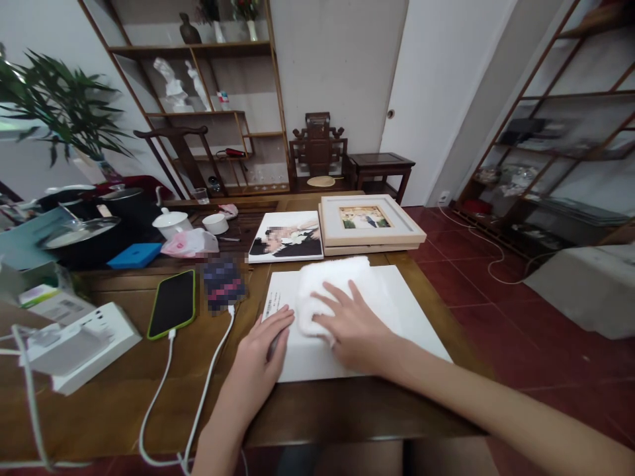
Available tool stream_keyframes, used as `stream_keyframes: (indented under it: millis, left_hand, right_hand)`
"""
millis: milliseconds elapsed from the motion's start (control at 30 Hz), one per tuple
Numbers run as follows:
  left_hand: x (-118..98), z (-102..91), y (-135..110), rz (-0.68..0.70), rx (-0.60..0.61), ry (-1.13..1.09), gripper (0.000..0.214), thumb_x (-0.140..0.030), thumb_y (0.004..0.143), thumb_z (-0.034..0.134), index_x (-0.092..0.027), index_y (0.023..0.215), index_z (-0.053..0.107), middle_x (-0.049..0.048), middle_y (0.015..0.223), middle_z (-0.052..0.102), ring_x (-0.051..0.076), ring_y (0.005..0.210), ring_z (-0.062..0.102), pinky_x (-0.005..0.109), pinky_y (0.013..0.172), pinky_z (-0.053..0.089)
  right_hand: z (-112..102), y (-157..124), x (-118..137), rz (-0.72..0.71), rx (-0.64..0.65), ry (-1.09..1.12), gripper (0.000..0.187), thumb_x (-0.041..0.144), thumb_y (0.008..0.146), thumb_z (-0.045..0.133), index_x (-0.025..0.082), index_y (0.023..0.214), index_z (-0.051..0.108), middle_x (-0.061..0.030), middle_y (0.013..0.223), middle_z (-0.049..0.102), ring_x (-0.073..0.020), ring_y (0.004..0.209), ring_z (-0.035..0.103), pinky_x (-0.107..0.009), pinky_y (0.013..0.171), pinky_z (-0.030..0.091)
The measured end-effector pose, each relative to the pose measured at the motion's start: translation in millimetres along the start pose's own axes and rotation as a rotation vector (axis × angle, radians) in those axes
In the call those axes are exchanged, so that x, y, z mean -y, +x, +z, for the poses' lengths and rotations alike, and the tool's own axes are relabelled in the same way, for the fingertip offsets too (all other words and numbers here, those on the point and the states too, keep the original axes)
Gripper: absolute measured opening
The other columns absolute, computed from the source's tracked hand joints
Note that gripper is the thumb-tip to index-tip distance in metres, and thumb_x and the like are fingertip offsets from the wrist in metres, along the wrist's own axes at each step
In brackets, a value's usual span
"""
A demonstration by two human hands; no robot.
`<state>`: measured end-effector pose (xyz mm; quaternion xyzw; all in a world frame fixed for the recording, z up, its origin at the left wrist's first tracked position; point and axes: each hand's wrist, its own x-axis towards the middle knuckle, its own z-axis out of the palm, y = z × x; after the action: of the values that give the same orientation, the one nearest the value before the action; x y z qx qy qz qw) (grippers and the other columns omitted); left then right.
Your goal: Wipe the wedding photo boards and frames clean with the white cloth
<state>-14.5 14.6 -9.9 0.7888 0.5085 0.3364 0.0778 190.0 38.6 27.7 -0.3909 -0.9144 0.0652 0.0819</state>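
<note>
A flat white panel [417, 317] with a small printed label at its upper left lies on the wooden table in front of me. On top of it is a folded, fluffy white cloth [342, 271]. My right hand [347, 324] presses flat on this cloth, fingers spread apart. At the panel's left edge rests my left hand [262, 350], its fingers stretched out together over the surface and the thumb a little apart from them. The panel's underside is hidden.
Behind the panel lie a photo print [288, 244] and stacked wooden picture frames [372, 225]. To the left are a charging phone [173, 304], a white cable [213, 370], a white box [99, 350], a blue box [133, 256], a teapot [171, 221] and dark pots [84, 244].
</note>
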Motion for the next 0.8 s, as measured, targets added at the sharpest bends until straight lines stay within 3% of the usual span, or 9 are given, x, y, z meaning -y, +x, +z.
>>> stream_keyframes:
  millis: [167, 267, 433, 600, 700, 800]
  left_hand:
    - [2.4, 1.3, -1.9, -0.009, -0.027, 0.045, 0.03, -0.025, 0.089, 0.046, -0.014, 0.111, 0.063, 0.0134, 0.127, 0.059, 0.025, 0.121, 0.052, 0.042, 0.1, 0.045]
    - [2.8, 1.7, -1.8, -0.024, 0.001, 0.057, 0.034, -0.026, 0.089, 0.044, -0.011, 0.114, 0.062, 0.0154, 0.126, 0.059, 0.025, 0.12, 0.053, 0.043, 0.101, 0.044]
    - [2.8, 1.4, -1.1, -0.025, -0.006, 0.019, 0.033, -0.026, 0.089, 0.045, -0.011, 0.113, 0.063, 0.0153, 0.126, 0.06, 0.026, 0.12, 0.053, 0.042, 0.102, 0.043]
    - [3.5, 1.8, -1.4, -0.017, -0.013, 0.025, 0.032, -0.026, 0.088, 0.046, -0.012, 0.111, 0.064, 0.0156, 0.125, 0.06, 0.026, 0.119, 0.054, 0.042, 0.101, 0.044]
    - [3.0, 1.5, -1.5, -0.002, -0.014, 0.035, 0.034, -0.025, 0.089, 0.044, -0.01, 0.113, 0.063, 0.0169, 0.129, 0.057, 0.025, 0.122, 0.051, 0.04, 0.102, 0.042]
    - [2.4, 1.0, -1.6, -0.009, 0.004, 0.047, 0.038, -0.024, 0.09, 0.041, -0.008, 0.119, 0.059, 0.0172, 0.132, 0.054, 0.024, 0.125, 0.049, 0.039, 0.104, 0.04]
  right_hand:
    - [3.5, -43.7, 41.0, -0.082, 0.106, 0.055, 0.027, 0.035, 0.083, 0.054, 0.025, 0.105, 0.066, -0.0132, 0.146, 0.033, -0.0441, 0.134, 0.017, -0.075, 0.097, 0.012]
    - [-2.2, -51.5, 48.8, -0.135, 0.192, 0.079, 0.025, 0.038, 0.083, 0.054, 0.023, 0.097, 0.069, -0.0136, 0.145, 0.035, -0.0459, 0.132, 0.022, -0.075, 0.096, 0.017]
    - [-10.4, -16.6, 20.2, -0.038, 0.082, 0.049, 0.033, 0.024, 0.085, 0.049, 0.021, 0.116, 0.059, -0.0113, 0.143, 0.04, -0.036, 0.135, 0.02, -0.067, 0.103, 0.015]
    - [-10.1, 39.3, -17.2, 0.008, 0.023, -0.034, 0.034, 0.021, 0.089, 0.042, 0.017, 0.12, 0.056, -0.0125, 0.142, 0.04, -0.037, 0.134, 0.022, -0.066, 0.102, 0.019]
    - [-12.1, 50.3, -18.5, 0.012, 0.014, -0.041, 0.033, 0.018, 0.089, 0.041, 0.016, 0.118, 0.057, -0.0131, 0.139, 0.044, -0.0365, 0.133, 0.025, -0.064, 0.101, 0.021]
    - [-13.5, 36.6, -1.9, -0.003, 0.05, -0.045, 0.035, 0.016, 0.086, 0.044, 0.015, 0.119, 0.057, -0.0148, 0.139, 0.044, -0.0375, 0.133, 0.026, -0.065, 0.101, 0.021]
